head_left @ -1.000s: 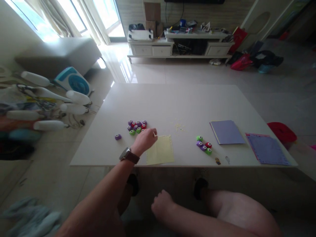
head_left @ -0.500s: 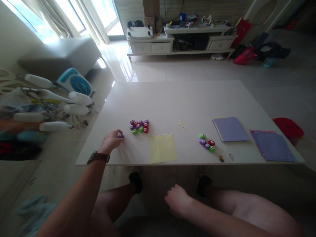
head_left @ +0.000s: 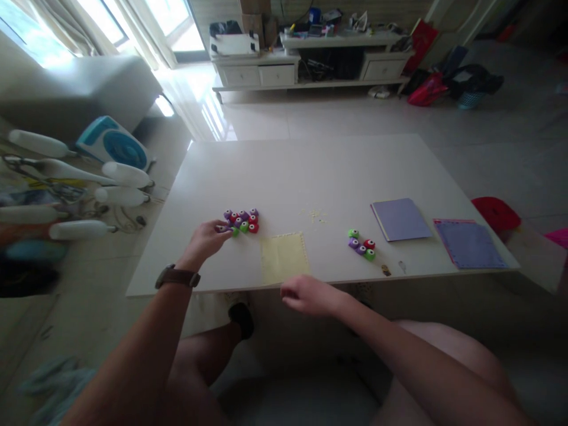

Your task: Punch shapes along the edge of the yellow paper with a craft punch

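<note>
My left hand (head_left: 206, 238), with a watch on the wrist, rests on the white table (head_left: 310, 171) and holds a small purple punch (head_left: 220, 228) against the left side of a cluster of purple, red and green punches (head_left: 242, 220). My right hand (head_left: 306, 294) hovers at the table's front edge, just below a pale yellow paper sheet (head_left: 284, 258), fingers loosely curled and holding nothing. A second small group of punches (head_left: 361, 245) lies to the right of the sheet.
Two purple paper sheets (head_left: 400, 218) (head_left: 470, 244) lie at the table's right. Yellow paper bits (head_left: 316, 216) sit mid-table. White pins (head_left: 124, 174) and a blue fan (head_left: 113, 142) are on the floor left; a red bin (head_left: 494, 212) stands right.
My left hand went from the yellow sheet to the lone purple punch on the left and brought it to the cluster. My right hand rose from my lap to the table's front edge.
</note>
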`<state>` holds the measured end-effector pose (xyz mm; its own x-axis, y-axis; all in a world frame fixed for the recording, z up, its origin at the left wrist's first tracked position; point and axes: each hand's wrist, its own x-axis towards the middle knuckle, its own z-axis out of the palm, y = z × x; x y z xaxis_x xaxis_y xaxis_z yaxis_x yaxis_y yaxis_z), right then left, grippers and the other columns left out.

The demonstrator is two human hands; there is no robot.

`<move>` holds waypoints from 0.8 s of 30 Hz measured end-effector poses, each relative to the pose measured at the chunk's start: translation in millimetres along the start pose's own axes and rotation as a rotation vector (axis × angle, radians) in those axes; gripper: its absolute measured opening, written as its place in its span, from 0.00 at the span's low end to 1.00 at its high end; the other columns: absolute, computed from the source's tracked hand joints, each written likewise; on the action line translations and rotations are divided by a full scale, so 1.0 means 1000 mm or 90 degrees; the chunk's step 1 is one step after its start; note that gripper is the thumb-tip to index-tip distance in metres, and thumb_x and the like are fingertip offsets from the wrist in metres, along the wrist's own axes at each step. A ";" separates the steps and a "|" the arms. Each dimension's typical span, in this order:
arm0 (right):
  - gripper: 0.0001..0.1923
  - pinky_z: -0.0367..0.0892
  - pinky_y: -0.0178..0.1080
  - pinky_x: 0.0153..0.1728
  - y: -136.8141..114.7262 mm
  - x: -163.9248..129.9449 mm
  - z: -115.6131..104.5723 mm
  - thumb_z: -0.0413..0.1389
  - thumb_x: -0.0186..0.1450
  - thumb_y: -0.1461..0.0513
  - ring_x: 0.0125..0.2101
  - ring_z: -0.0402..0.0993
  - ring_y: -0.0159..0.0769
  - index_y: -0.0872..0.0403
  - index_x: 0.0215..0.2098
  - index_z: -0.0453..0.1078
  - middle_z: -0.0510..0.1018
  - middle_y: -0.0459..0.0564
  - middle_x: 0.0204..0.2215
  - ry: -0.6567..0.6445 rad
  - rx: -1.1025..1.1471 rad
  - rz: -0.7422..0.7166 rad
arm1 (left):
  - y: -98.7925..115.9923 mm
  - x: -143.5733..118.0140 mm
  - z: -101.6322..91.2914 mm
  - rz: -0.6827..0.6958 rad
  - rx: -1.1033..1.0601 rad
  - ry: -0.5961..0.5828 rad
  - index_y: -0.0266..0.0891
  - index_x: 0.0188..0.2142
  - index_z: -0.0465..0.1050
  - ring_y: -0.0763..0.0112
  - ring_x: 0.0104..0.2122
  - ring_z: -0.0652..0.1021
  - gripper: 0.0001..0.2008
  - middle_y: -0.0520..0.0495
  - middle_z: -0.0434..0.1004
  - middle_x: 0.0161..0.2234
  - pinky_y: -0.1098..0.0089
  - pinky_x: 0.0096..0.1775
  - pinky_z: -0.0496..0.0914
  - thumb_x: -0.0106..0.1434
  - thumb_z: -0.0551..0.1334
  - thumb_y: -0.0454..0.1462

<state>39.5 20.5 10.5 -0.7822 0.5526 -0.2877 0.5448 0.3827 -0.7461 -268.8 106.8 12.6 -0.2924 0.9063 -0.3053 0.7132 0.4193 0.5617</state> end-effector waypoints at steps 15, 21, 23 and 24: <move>0.17 0.76 0.37 0.35 0.022 -0.012 -0.059 0.66 0.61 0.56 0.34 0.78 0.33 0.53 0.46 0.72 0.79 0.50 0.40 0.424 0.189 0.025 | 0.107 -0.074 0.099 0.049 -0.629 -0.393 0.34 0.29 0.74 0.73 0.32 0.77 0.18 0.48 0.77 0.29 0.65 0.43 0.72 0.48 0.77 0.44; 0.13 0.75 0.38 0.38 0.028 -0.003 -0.065 0.64 0.64 0.55 0.32 0.78 0.34 0.54 0.41 0.75 0.80 0.49 0.35 0.458 0.192 0.026 | 0.112 -0.070 0.106 0.043 -0.686 -0.388 0.34 0.29 0.71 0.74 0.33 0.77 0.20 0.49 0.77 0.29 0.69 0.41 0.71 0.48 0.78 0.42; 0.11 0.76 0.39 0.38 0.031 0.001 -0.068 0.65 0.63 0.57 0.34 0.79 0.36 0.54 0.40 0.75 0.81 0.49 0.34 0.475 0.186 0.025 | 0.115 -0.067 0.105 0.019 -0.730 -0.389 0.33 0.29 0.71 0.74 0.34 0.78 0.19 0.49 0.77 0.30 0.68 0.45 0.72 0.49 0.77 0.41; 0.10 0.76 0.40 0.39 0.033 0.002 -0.070 0.65 0.63 0.58 0.35 0.79 0.37 0.53 0.40 0.75 0.81 0.50 0.35 0.483 0.181 0.025 | 0.116 -0.065 0.104 0.006 -0.749 -0.390 0.33 0.30 0.71 0.74 0.34 0.79 0.18 0.48 0.78 0.31 0.67 0.46 0.72 0.50 0.77 0.40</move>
<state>76.7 86.1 26.8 -0.2906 0.9524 0.0922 0.3906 0.2061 -0.8972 -100.3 90.7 17.7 0.2636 0.8688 -0.4192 -0.3502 0.4911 0.7976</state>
